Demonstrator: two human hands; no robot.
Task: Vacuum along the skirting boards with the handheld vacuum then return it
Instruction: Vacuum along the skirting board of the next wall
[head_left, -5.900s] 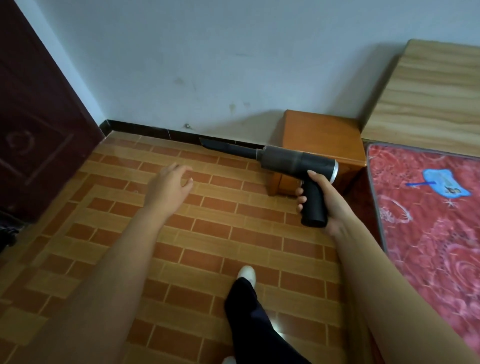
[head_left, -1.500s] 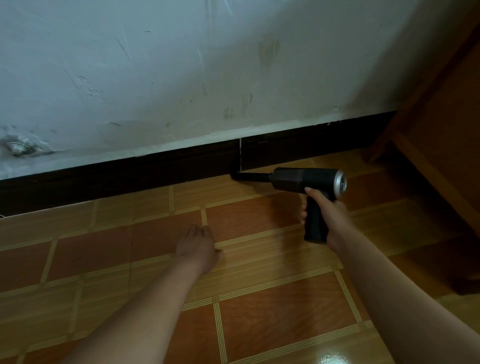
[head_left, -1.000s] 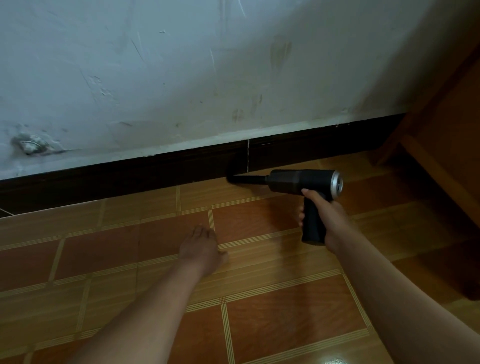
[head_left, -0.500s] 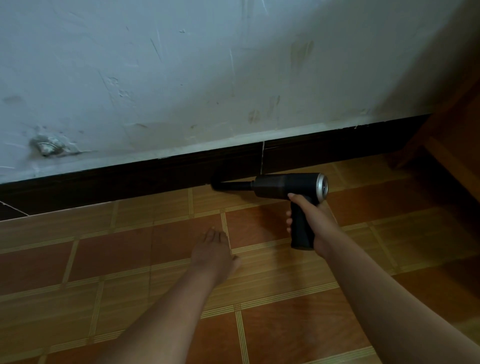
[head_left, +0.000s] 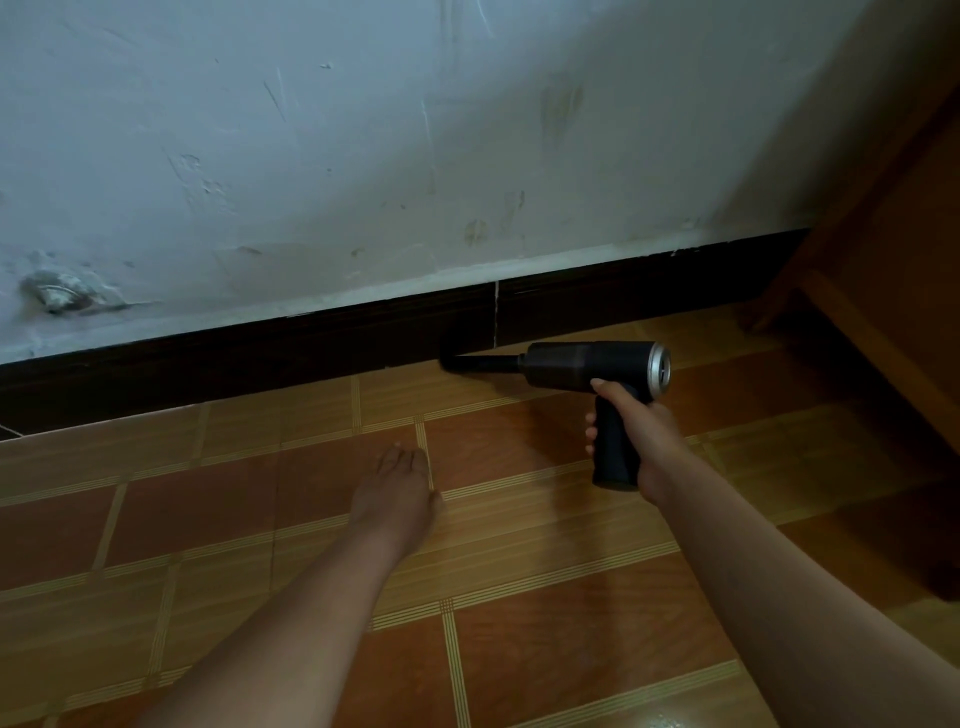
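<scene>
Right hand (head_left: 641, 439) grips vacuum (head_left: 592, 364) at skirting board (head_left: 311, 338), centre frame; left hand (head_left: 397, 496) flat; drifting nozzle could miss dust.

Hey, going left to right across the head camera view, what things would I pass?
chipped wall patch → left hand → handheld vacuum → wooden cabinet

The vacuum (head_left: 587, 366) is dark and pistol-shaped, with a silver ring at the rear; handle down, held level just above the floor (head_left: 519, 649); its slim black nozzle reaches left to the skirting (head_left: 260, 348), a dark brown strip at the wall's (head_left: 363, 156) foot, jointed just right of the tip
</scene>
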